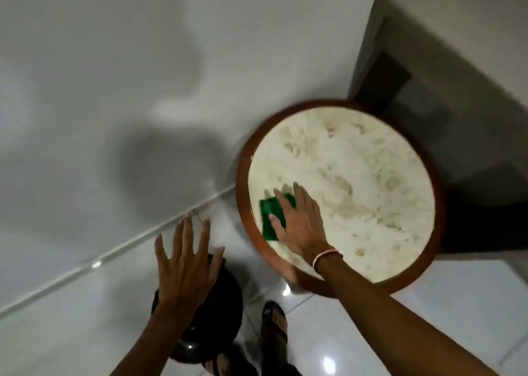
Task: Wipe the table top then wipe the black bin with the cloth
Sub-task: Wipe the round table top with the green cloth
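A round table with a pale mottled top and a brown wooden rim stands at the right. My right hand lies flat on a green cloth, pressing it onto the table top near the left rim. My left hand hovers with fingers spread, holding nothing, above the black bin that stands on the floor to the left of the table. My left hand and forearm hide much of the bin.
A white wall fills the upper left and meets the glossy white tiled floor along a diagonal skirting line. A wall corner and a dark recess sit behind the table. My sandalled foot is beside the bin.
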Demonstrator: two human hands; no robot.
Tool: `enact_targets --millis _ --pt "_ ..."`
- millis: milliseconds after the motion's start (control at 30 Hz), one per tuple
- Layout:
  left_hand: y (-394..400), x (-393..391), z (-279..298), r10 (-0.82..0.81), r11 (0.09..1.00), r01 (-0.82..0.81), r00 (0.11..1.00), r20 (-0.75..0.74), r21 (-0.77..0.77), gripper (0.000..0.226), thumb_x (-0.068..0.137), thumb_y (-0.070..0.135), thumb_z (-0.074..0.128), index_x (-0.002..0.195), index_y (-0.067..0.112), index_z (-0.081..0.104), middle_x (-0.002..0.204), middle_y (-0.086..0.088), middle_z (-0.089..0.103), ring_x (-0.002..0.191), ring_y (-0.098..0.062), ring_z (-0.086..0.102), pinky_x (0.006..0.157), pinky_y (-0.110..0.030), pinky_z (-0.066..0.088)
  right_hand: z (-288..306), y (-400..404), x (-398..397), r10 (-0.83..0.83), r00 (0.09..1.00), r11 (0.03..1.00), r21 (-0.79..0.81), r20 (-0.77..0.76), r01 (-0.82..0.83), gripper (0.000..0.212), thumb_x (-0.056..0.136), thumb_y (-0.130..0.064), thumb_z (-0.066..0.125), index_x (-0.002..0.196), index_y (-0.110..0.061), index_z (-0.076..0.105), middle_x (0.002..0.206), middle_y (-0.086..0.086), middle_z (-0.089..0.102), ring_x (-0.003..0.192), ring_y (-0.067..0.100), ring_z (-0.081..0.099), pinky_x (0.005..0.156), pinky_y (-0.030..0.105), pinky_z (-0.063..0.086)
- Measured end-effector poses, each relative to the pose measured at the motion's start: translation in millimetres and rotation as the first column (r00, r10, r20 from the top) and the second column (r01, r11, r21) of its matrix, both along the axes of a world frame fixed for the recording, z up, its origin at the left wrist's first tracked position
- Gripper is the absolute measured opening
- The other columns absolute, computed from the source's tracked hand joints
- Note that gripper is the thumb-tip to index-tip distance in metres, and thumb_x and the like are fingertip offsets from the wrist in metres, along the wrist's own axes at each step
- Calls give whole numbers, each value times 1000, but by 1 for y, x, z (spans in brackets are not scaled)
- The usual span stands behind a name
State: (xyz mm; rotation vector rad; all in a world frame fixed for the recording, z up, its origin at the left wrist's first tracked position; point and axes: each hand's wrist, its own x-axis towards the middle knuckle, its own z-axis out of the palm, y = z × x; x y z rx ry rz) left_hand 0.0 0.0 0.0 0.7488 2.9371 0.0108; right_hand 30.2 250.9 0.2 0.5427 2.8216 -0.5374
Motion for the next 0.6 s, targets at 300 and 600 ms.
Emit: enact_targets --millis 300,600 --pt "-14 -3 -236 -20 950 133 930 367 -284 71 108 61 22 168 31 1 178 -23 5 166 -37 14 131 -63 13 -138 -31 -9 -292 893 947 29 -342 321 61 86 -47 65 142 -24 60 153 24 47 144 43 45 119 50 37" --pt "-25 -22 -308 -45 984 116 895 444 -134 43 107 37 46 132 6 65 134 -23 64 132 -43 53 107 -53 49 -141 -42 -15 -382 769 924 -191 -512 331 46 72 -26 74 115 -9 76 128 21 63 122 33 63 92 21 45"
